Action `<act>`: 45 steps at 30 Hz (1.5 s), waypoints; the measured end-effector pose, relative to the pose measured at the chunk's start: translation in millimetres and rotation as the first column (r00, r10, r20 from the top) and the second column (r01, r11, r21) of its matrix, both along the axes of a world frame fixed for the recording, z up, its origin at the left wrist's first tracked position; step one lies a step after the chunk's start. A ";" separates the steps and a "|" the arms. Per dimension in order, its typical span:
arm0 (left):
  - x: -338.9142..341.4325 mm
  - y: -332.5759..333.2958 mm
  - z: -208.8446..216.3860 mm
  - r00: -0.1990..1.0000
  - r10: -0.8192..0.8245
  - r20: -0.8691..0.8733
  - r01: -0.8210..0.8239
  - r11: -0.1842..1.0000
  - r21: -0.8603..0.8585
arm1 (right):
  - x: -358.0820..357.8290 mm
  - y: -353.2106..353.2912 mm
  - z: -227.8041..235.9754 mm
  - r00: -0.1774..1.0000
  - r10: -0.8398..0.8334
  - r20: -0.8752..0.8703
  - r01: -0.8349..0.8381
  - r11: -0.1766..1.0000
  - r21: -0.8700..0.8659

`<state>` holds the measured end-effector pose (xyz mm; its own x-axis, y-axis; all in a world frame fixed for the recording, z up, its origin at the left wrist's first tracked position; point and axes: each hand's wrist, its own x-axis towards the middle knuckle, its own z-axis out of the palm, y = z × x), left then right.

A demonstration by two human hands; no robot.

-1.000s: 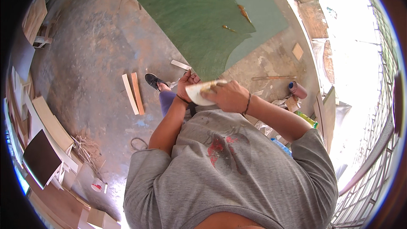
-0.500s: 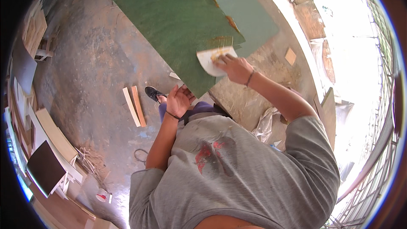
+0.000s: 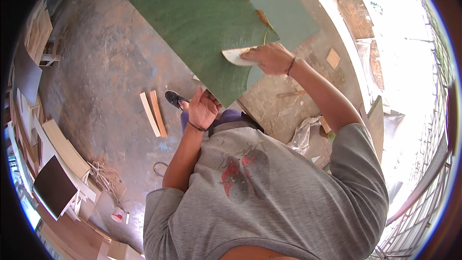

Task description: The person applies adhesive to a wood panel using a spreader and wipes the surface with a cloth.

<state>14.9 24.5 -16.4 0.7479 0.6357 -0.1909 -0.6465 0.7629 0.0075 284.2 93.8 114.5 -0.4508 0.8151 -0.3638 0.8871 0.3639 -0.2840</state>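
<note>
A dark green sheet (image 3: 192, 24) stretches away from my waist, its near corner by my left hand. My right hand (image 3: 273, 58) grips a white flat spreader (image 3: 235, 57) with a curved edge, laid against the sheet's near part. Fine streaks mark the green surface beside the blade. Amber, glue-like paste (image 3: 263, 17) clings in a ragged line along the sheet's right edge. My left hand (image 3: 204, 110) is palm up with the thumb apart, its fingers at the sheet's near left edge; the fingertips are partly hidden.
A paler grey-green sheet (image 3: 293, 17) lies beneath on the right, over a worn board (image 3: 269, 101). Crumpled clear plastic (image 3: 304, 134) is near my right side. Two wood strips (image 3: 154, 113) lie on the floor at left. Stacked boards (image 3: 67, 149) line the far left.
The spreader has tilted and shifted slightly up, now seen more edge-on, as my right hand moved right and up. My left hand stays near the corner.
</note>
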 end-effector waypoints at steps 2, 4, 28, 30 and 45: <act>0.7 -1.0 4.5 0.998 -0.001 -0.069 0.000 1.000 -0.016 | -2.5 -26.0 -7.0 0.994 0.104 -0.016 -0.103 0.993 0.057; 2.4 -1.1 14.5 0.974 -0.006 -0.227 -0.007 0.998 -0.055 | -3.5 -46.0 -4.7 0.986 0.161 -0.039 -0.158 0.985 0.071; -44.2 -28.8 39.5 0.922 0.240 -0.303 -0.267 0.962 -0.049 | 12.9 -51.1 35.4 0.972 -0.012 -0.236 0.047 0.989 0.143; -62.0 -37.9 39.1 0.900 0.303 -0.313 -0.323 0.946 -0.011 | 24.7 -28.8 61.4 0.871 -0.344 -0.351 0.372 0.928 0.015; -171.9 -49.8 47.3 0.623 0.695 -0.359 -0.685 0.706 0.181 | 61.2 16.0 -47.7 -0.314 -0.759 -0.570 0.265 0.507 -0.820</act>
<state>-157.1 -25.3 30.9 -0.0420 0.9436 -0.3285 -0.9220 0.0901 0.3766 345.4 109.8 66.8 0.0258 0.9040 -0.4268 -0.4415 -0.3728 -0.8162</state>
